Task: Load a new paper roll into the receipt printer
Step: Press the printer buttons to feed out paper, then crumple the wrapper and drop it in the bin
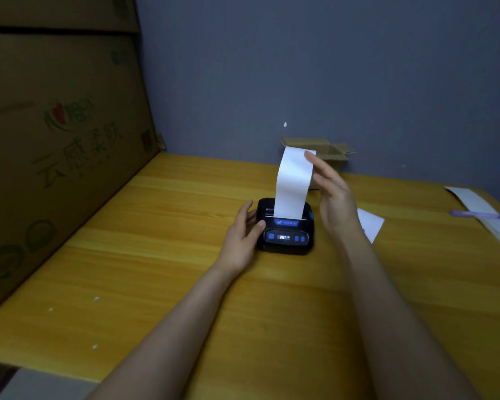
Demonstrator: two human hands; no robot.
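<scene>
A small black receipt printer [286,236] with blue buttons and a lit display sits on the yellow wooden table [156,255]. Its lid is closed, and a white paper strip [293,183] stands straight up out of its slot. My left hand [243,235] rests against the printer's left side, thumb on its top edge. To the right of the strip is my right hand [334,194], fingers spread, fingertips touching the strip's upper right edge. The paper roll itself is hidden inside the printer.
A large printed cardboard box [55,140] stands along the table's left side. A small open cardboard box [334,155] sits against the grey wall behind the printer. A white sheet [371,223] lies right of the printer. A paper strip [474,203] and purple pen [479,215] lie far right.
</scene>
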